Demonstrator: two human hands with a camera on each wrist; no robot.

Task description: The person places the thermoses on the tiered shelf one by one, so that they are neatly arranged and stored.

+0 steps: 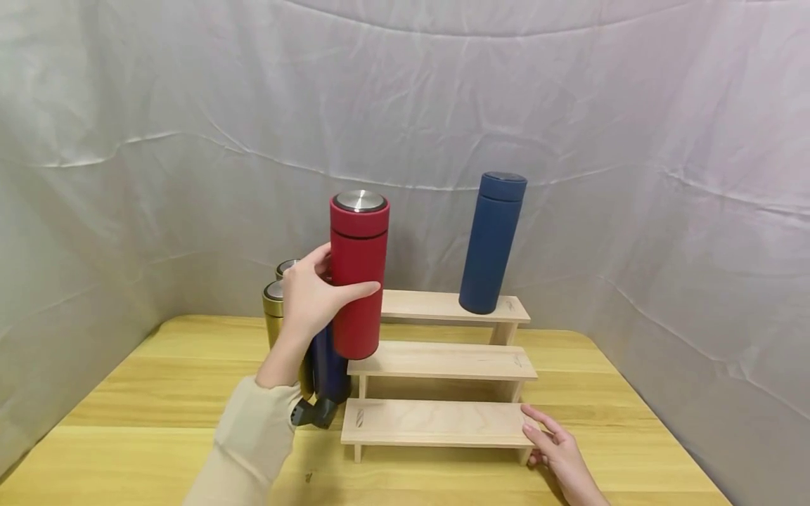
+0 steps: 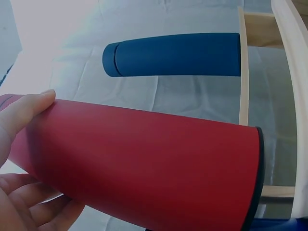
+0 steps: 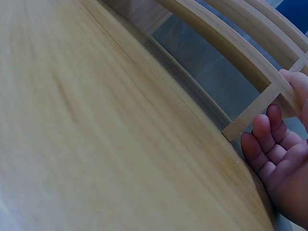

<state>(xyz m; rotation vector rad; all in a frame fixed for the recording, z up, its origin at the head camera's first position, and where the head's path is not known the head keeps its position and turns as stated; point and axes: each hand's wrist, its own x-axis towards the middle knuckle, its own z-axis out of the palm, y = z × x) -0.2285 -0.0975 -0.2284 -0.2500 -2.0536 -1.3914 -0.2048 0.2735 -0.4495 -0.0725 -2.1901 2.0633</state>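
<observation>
My left hand (image 1: 311, 295) grips a red thermos flask (image 1: 358, 295) around its side, thumb across the front. The flask has a steel-topped lid and is upright, its base overlapping the left end of the stand's middle shelf in the head view. In the left wrist view, the red flask (image 2: 144, 159) lies across the picture with fingers (image 2: 41, 202) behind it. My right hand (image 1: 557, 453) holds the right end of the lowest shelf of a three-step wooden stand (image 1: 436, 423). The right wrist view shows that thumb on the shelf and curled fingers (image 3: 262, 130) beside the leg.
A blue thermos flask (image 1: 492, 242) stands on the top shelf's right end. Left of the stand, partly behind my left arm, are a gold flask (image 1: 273, 309) and a dark blue flask (image 1: 330, 372) on the wooden table (image 1: 158, 400). Grey cloth (image 1: 253, 105) hangs behind.
</observation>
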